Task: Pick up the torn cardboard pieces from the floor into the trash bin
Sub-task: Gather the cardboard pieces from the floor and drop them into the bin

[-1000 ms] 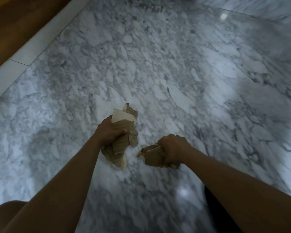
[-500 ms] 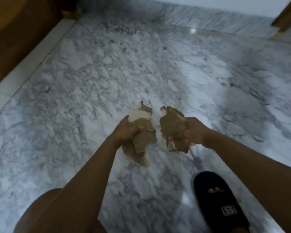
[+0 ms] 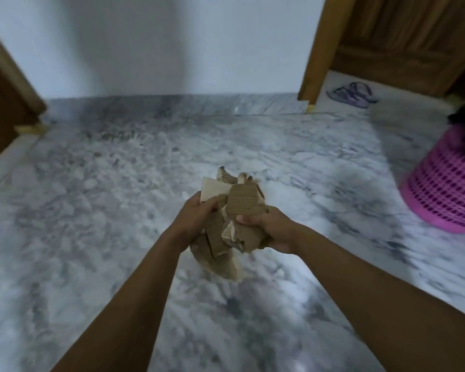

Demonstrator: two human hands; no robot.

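A bundle of torn brown cardboard pieces (image 3: pixel 239 216) is held in front of me above the marble floor, near the middle of the view. My left hand (image 3: pixel 196 218) grips its left side and my right hand (image 3: pixel 271 229) grips its right side, so the two handfuls press together. A pink mesh trash bin (image 3: pixel 446 189) stands on the floor at the right edge, with something dark at its top. The bin is well to the right of both hands.
A white wall with a marble skirting (image 3: pixel 172 103) runs across the back. Wooden door frames stand at the left (image 3: pixel 8 89) and at the back right (image 3: pixel 317 49). Purple slippers (image 3: pixel 352 93) lie beyond the right doorway.
The view has lifted from the floor to the wall and bin. Both hands have risen and come together, joining the two handfuls of cardboard into one bundle.
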